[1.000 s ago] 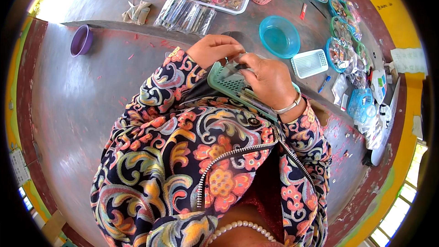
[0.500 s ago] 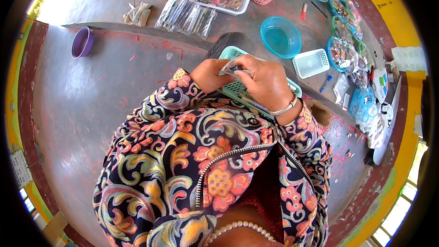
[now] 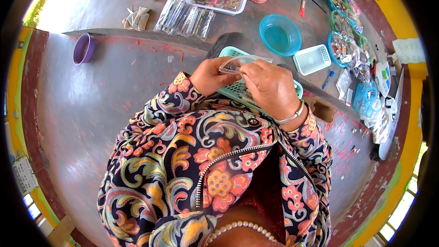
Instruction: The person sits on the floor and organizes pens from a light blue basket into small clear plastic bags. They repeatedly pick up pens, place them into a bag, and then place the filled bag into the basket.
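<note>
Left hand (image 3: 212, 77) pinches the left end of a clear plastic bag (image 3: 230, 67), while the right hand (image 3: 273, 87) grips it with bent fingers, above the green basket (image 3: 232, 90). Compared with half a second ago, more plastic shows beyond the right knuckles, apparently leaving the bag spread wider.
</note>
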A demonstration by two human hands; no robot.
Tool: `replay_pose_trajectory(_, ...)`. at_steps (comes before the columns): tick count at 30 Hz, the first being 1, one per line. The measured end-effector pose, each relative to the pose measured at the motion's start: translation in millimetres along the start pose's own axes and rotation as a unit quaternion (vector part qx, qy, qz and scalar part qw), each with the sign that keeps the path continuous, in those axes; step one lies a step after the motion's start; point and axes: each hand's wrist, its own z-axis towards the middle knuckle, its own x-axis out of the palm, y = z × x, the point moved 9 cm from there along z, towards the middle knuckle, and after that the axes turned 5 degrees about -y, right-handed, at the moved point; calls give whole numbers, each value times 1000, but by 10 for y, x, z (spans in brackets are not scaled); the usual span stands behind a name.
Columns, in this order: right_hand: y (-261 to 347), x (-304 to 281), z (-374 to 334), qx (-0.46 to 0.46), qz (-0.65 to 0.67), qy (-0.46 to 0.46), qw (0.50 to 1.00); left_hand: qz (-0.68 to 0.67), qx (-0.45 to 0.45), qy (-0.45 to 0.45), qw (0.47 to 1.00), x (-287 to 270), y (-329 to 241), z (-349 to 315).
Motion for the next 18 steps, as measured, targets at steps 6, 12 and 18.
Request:
replay_pose_trajectory(6, 8, -430, -11, -13, 56, -123, 991, -23, 3, 22, 999, -25, 38, -6)
replay_pose_trajectory(12, -472, -522, -510, 159, 68, 5, 985, -28, -15, -9, 999, -23, 49, 7)
replay_pose_trajectory(18, -823, -325, -1282, 268, -21, 113, 957, 22, 19, 10, 1000, -3, -20, -3)
